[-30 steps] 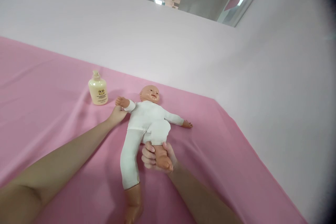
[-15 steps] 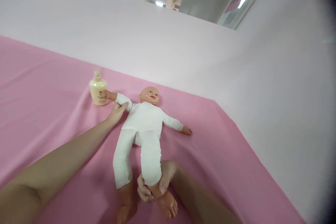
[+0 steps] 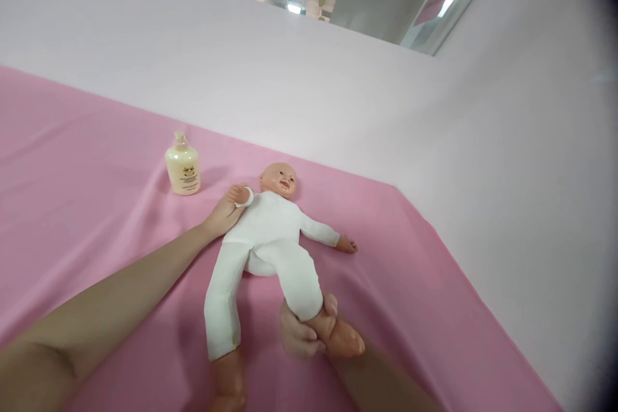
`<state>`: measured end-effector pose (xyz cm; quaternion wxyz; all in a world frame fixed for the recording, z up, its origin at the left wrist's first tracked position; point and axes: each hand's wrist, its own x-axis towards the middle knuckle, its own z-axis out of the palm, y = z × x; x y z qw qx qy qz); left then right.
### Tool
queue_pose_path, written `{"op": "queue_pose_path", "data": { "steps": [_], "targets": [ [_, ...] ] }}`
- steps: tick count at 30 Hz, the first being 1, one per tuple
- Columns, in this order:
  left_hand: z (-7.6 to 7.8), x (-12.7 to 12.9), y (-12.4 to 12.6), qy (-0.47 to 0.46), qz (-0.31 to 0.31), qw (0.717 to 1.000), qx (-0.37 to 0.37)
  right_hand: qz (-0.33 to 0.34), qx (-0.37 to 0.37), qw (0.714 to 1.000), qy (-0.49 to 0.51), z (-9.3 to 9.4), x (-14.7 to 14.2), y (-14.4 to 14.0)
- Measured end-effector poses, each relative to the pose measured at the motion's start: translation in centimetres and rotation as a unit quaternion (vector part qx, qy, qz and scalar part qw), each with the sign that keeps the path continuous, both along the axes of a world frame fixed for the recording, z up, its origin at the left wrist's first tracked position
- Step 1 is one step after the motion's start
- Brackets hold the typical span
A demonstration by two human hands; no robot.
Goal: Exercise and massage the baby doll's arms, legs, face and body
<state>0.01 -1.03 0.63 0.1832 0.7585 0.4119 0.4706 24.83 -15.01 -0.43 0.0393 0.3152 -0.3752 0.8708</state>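
Your left hand (image 3: pixel 224 214) clasps the baby doll's (image 3: pixel 270 235) folded arm while your right hand (image 3: pixel 302 335) grips its ankle; tugging sideways could swing it into the lotion bottle (image 3: pixel 183 170) beyond your left hand.

Baby doll (image 3: pixel 270 232) in white clothing, lying face up at frame centre on the pink-covered surface (image 3: pixel 87 161). Left hand (image 3: pixel 223 214) closed around the doll's arm by the shoulder, forearm running in from lower left. Right hand (image 3: pixel 302 331) below centre, grip wrapped around the doll's bare ankle. Cream pump bottle (image 3: pixel 183 165) upright, upper left of the doll, apart from both hands. Pale wall (image 3: pixel 299 77) behind.
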Motion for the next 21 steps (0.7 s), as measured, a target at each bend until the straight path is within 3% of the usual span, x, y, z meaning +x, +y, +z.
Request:
{"op": "queue_pose_path", "data": {
  "steps": [1, 3, 6, 8, 16, 21],
  "targets": [
    [0.0, 0.0, -0.1, 0.028, -0.012, 0.999, 0.02, -0.021, -0.032, 0.999, 0.025, 0.1, -0.5, 0.2],
    [0.1, -0.1, -0.4, 0.085, -0.027, 0.995, 0.055, -0.129, -0.098, 0.986, -0.035, 0.4, -0.9, 0.5],
    [0.5, -0.1, -0.9, 0.169, -0.031, 0.982, 0.072, -0.291, -0.15, 0.928, -0.177, 1.1, -0.4, 0.7],
    [0.8, -0.1, -1.2, 0.202, -0.036, 0.976, 0.069, -0.342, -0.161, 0.9, -0.218, 1.4, 0.1, 0.8],
    [0.7, 0.0, -0.9, 0.188, -0.045, 0.98, 0.054, -0.392, -0.15, 0.873, -0.246, 1.1, 0.3, 1.1],
    [0.0, 0.2, -0.1, 0.065, -0.016, 0.998, 0.015, -0.334, -0.104, 0.909, -0.228, 1.5, 0.2, 0.8]
  ]
}}
